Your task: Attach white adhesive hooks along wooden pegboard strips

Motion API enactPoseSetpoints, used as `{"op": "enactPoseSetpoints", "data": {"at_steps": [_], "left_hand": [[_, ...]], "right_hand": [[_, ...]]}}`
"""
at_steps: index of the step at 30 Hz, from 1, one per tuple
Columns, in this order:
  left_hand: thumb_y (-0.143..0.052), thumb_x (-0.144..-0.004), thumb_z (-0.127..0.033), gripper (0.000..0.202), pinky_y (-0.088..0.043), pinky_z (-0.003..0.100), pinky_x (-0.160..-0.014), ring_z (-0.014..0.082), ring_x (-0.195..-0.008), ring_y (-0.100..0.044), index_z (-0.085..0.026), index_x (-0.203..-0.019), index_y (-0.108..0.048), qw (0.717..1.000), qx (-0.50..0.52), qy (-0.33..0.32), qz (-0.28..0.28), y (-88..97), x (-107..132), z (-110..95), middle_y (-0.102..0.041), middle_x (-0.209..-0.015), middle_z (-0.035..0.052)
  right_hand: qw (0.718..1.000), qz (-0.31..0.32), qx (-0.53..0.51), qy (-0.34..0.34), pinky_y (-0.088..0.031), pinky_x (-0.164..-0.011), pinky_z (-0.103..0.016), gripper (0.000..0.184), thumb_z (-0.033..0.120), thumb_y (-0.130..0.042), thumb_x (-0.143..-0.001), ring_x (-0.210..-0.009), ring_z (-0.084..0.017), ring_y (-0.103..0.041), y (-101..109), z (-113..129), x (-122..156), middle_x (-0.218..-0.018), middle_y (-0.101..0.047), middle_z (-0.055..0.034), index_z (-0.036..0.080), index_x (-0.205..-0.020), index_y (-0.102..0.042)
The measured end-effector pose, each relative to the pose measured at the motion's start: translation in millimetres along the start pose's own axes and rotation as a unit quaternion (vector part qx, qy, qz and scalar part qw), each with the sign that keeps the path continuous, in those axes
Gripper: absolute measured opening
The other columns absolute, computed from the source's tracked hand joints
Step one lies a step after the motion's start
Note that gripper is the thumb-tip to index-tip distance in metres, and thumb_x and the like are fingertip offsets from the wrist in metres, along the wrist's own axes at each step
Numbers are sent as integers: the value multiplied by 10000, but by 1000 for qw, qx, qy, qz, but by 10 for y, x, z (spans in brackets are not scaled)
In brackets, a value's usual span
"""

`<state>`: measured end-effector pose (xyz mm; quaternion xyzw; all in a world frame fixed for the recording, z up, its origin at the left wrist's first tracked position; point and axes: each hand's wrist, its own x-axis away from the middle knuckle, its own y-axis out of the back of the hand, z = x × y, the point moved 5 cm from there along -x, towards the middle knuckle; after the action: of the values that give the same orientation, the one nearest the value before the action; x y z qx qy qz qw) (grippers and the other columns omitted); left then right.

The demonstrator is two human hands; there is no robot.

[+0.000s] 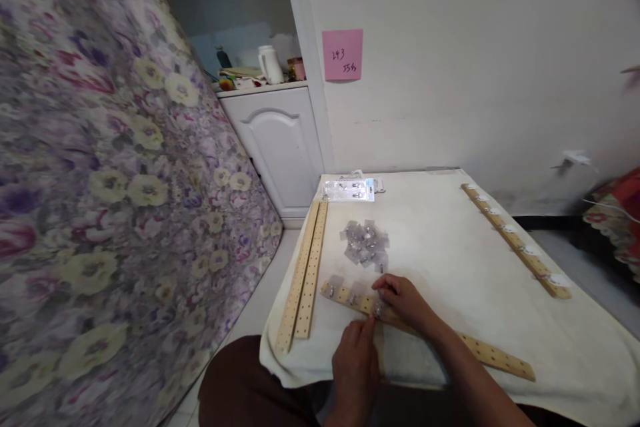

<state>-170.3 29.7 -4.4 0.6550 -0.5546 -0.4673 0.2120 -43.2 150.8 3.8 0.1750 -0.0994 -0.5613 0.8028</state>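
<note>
The right hand (405, 301) and left hand (355, 360) met over a long pale wooden strip punched with holes (490, 352) on the white cloth-covered table (450, 260). The right fingers pinched a small clear plastic clip (379, 310) on it; the left fingertips touched beside it, their grip unclear. Few clips sat at its left end — the other holes were bare. A loose pile of clear clips (367, 243) lay just beyond, with two bare wooden strips (305, 277) at the left — and one clip-lined strip (515, 240) on the right.

Home room, floral mattress (100, 180) (upended), white cabinet (277, 147)
</note>
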Motion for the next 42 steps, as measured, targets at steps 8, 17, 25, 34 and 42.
{"op": "enactPoseSetpoints", "data": {"at_steps": [8, 17, 25, 34, 42], "left_hand": [[-380, -780, -3, 572, -480, 279, -797, 177, -934, -548, -234, -1297, -465, 1000, -12, 4, 9, -7, -2, -9, -588, -989, 60], [-382, -782, -2, 561, -477, 258, -764, 170, -902, -545, -235, -1283, -474, 999, -33, 4, 14, -34, -1, 2, -583, -960, 53], [-381, -786, -7, 517, -480, 277, -786, 173, -915, -536, -209, -1247, -498, 998, -56, 12, 37, -46, -22, -8, -585, -981, 54], [-389, -775, 4, 619, -484, 258, -759, 163, -885, -548, -246, -1339, -420, 997, -62, 7, 35, -24, -27, -25, -583, -960, 44], [-417, -763, 1, 591, -485, 261, -772, 167, -902, -551, -226, -1306, -464, 996, -68, 16, 52, -59, -27, 4, -590, -971, 53]], "right_hand": [[1000, -1, 6, -2, -419, -663, -271, 229, 170, -463, -700, -685, -167, -564, 2, 6, -1, -709, -647, -12, 176, -820, -658], [1000, -5, 10, 11, -402, -636, -254, 201, 192, -467, -730, -666, -157, -546, 15, 52, 26, -687, -620, -4, 174, -821, -646], [999, -9, 35, 2, -388, -593, -241, 162, 290, -547, -752, -630, -148, -540, -14, -11, 40, -659, -604, 6, 179, -832, -634], [998, -2, 53, -16, -398, -610, -246, 237, 282, -663, -656, -657, -153, -552, -10, -29, 42, -691, -612, 7, 187, -873, -638], [998, -4, 53, -15, -407, -626, -253, 247, 287, -668, -653, -686, -162, -563, -24, -95, 43, -721, -627, -2, 191, -879, -644]]}}
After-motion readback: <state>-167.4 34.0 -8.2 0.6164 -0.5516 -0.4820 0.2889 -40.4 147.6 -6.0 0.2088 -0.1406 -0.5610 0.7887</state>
